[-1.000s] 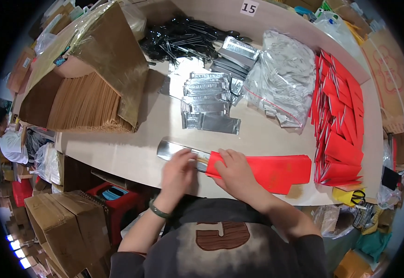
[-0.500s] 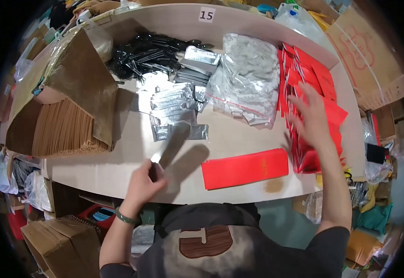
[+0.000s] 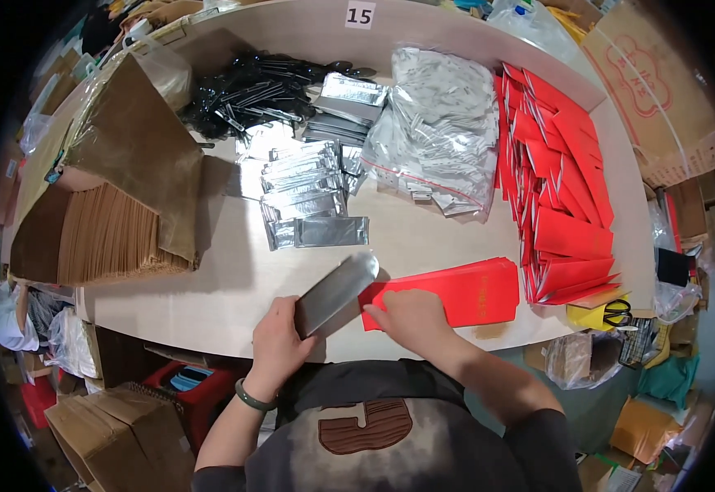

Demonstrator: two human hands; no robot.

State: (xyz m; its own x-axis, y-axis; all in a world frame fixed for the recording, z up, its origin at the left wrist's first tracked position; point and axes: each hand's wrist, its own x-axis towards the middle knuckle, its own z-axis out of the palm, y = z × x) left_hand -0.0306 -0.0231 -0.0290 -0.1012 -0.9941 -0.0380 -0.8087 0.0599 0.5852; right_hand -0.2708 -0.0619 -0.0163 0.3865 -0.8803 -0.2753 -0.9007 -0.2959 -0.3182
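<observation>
- While the left hand (image 3: 282, 344) grips the near end of a curved metal trough (image 3: 337, 289), fingers wrapped along its side, the trough slants up and to the right above the table, its rounded tip near the stack beside it.
- The right hand (image 3: 415, 321) is curled over the left end of a stack of red envelopes (image 3: 480, 295); its fingertips are partly hidden, so I cannot tell whether they pinch an envelope or only press on it.
- This stack lies flat near the table's front edge, its upper layers slightly fanned, with gold printing towards its right end, too small to read.
- A dark green bangle (image 3: 257, 398) circles the left wrist, and a brown letter-shaped patch (image 3: 366, 426) marks the shirt front.
- Beyond the trough, silver packets (image 3: 304, 189) overlap in a column, with black utensils (image 3: 251, 90) heaped behind them.
- To their right sits a clear bag (image 3: 439, 123) of small white packets, a red line along its lower side.
- Further right, more red envelopes form a loose heap (image 3: 566, 189); black-handled scissors (image 3: 617, 312) lie near its lower end.
- At left, an open carton (image 3: 140, 131) holds tightly packed brown sheets (image 3: 111, 238).
- A white card (image 3: 359, 15) with dark printed digits is fixed to the back panel; outside the right panel, a brown box (image 3: 644, 90) bears a red flower-shaped emblem and red lettering.
</observation>
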